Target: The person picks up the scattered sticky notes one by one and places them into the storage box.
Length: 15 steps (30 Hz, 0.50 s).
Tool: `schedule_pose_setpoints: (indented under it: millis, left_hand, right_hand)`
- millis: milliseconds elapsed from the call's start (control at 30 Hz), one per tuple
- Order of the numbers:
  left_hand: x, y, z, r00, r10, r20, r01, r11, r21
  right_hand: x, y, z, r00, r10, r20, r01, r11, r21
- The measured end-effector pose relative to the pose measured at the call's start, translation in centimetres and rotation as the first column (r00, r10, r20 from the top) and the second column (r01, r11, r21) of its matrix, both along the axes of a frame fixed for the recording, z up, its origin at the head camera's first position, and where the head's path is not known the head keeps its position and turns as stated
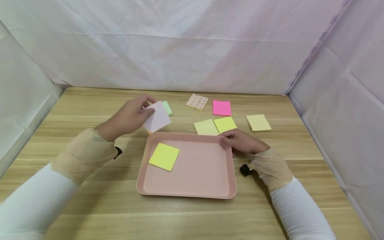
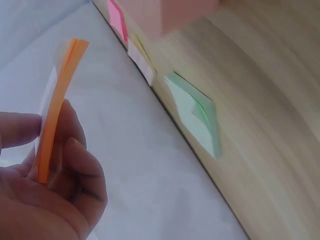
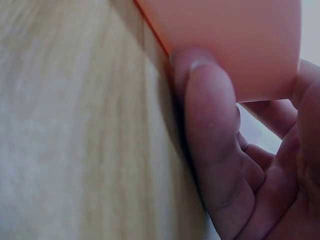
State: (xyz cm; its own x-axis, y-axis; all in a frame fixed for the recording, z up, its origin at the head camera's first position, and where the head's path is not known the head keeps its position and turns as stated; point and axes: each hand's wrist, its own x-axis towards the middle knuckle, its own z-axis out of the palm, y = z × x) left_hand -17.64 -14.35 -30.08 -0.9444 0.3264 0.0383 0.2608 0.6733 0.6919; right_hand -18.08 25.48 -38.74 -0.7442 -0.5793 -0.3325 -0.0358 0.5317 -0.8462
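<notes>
My left hand (image 1: 127,115) pinches an orange sticky note pad (image 2: 59,110) between thumb and fingers, just beyond the tray's far left corner. Its pale backing (image 1: 158,117) faces the head camera, and the left wrist view shows the orange sheets edge-on, slightly bowed. A pink tray (image 1: 195,173) lies on the table with a yellow sticky note pad (image 1: 164,156) flat in its left part. At the tray's far right corner my right hand (image 1: 244,141) grips the wall, thumb over the rim; in the right wrist view, fingers (image 3: 210,110) press against its outside.
Behind the tray lie a green pad (image 1: 167,108), a patterned pad (image 1: 197,101), a pink pad (image 1: 222,108), a pale yellow pad (image 1: 206,127), a bright yellow pad (image 1: 225,124) and a cream pad (image 1: 258,122). White sheeting (image 1: 168,60) walls the table's back and sides.
</notes>
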Motion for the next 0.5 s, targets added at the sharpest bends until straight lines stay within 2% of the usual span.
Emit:
schedule_pose_setpoints:
  millis: [167, 300, 500]
  left_hand:
    - [1.3, 1.2, 0.1, 0.994, -0.106, 0.002, 0.106, 0.994, -0.002]
    - [2.0, 1.8, -0.3, 0.984, -0.176, 0.034, 0.177, 0.984, -0.017]
    - [2.7, 2.3, -1.3, 0.956, -0.273, 0.110, 0.273, 0.962, 0.017]
  right_hand:
    - [0.0, 0.1, -0.1, 1.000, 0.000, -0.008, 0.000, 1.000, 0.010]
    - [-0.1, 0.1, 0.0, 1.000, 0.001, -0.017, -0.001, 1.000, 0.016]
    - [-0.1, 0.0, -0.2, 1.000, 0.001, -0.018, 0.000, 1.000, 0.016]
